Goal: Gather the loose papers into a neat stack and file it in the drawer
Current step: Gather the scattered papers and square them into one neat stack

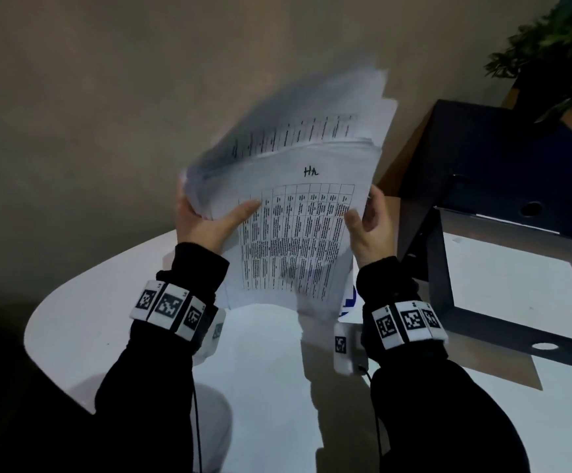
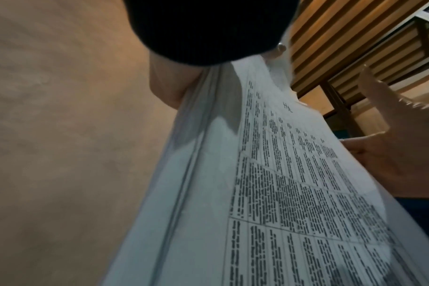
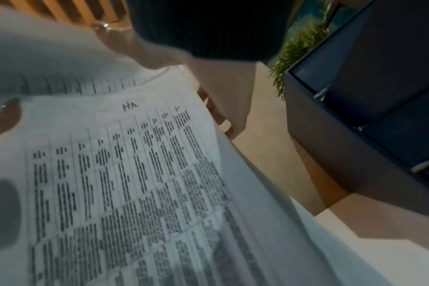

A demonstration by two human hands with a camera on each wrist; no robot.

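Note:
A thick paper stack (image 1: 295,233) stands nearly upright above the white table (image 1: 107,319), its front sheet printed with a table. The upper sheets are fanned and blurred. My left hand (image 1: 206,223) grips the stack's left edge, thumb across the front and fingers behind. My right hand (image 1: 370,227) holds the right edge loosely, thumb in front and fingers behind. The left wrist view shows the paper stack (image 2: 282,193) edge-on with my right hand (image 2: 392,154) beyond it. The right wrist view shows the paper stack (image 3: 135,174). A dark blue drawer (image 1: 447,268) stands pulled out at right.
The dark blue drawer cabinet (image 1: 499,158) sits on the table's right side, also in the right wrist view as the cabinet (image 3: 355,135). A green plant (image 1: 558,39) stands behind it. A sheet with a blue mark (image 1: 347,298) lies under the stack. Beige floor lies beyond.

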